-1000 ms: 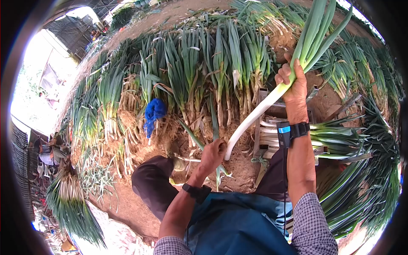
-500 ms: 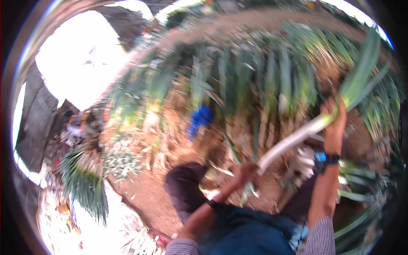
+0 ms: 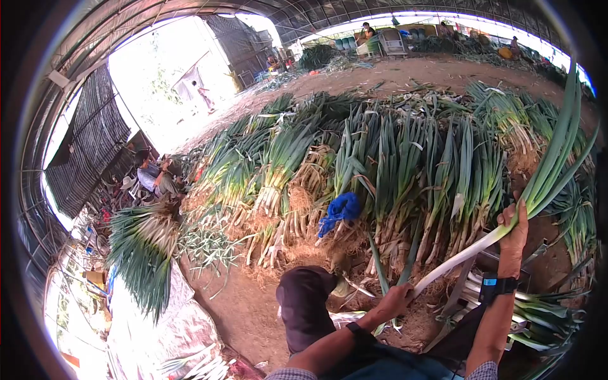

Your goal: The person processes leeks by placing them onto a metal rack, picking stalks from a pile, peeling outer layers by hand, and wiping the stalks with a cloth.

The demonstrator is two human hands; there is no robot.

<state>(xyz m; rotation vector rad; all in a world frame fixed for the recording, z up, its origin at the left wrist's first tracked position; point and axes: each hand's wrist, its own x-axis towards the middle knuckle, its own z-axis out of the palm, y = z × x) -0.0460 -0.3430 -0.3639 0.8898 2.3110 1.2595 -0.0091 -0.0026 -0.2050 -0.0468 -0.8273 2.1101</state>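
A long leek [image 3: 459, 256], with a white shaft and broad green leaves, slants across the right side of the head view. My right hand [image 3: 514, 229] wraps round its upper shaft, where the white turns green. At the lower root end, my left hand [image 3: 398, 300] has its fingers closed on the shaft; they hide the tip. The leaves rise past my right hand toward the upper right. Below and right of my hands lie more leeks [image 3: 529, 316] with clean white shafts. Untrimmed leeks [image 3: 399, 183] with dry roots lie in a long heap in front of me.
A blue bundle of cord or cloth [image 3: 342, 209] rests on the heap. At left, a pile of trimmed green stalks [image 3: 149, 250] lies by a pale sheet [image 3: 164, 316]. A person [image 3: 152, 174] sits beyond it; others work far back.
The head view has swung, so the scene sits lower and further right, and it is now sharper. Both hands keep hold of the same leek at much the same slant.
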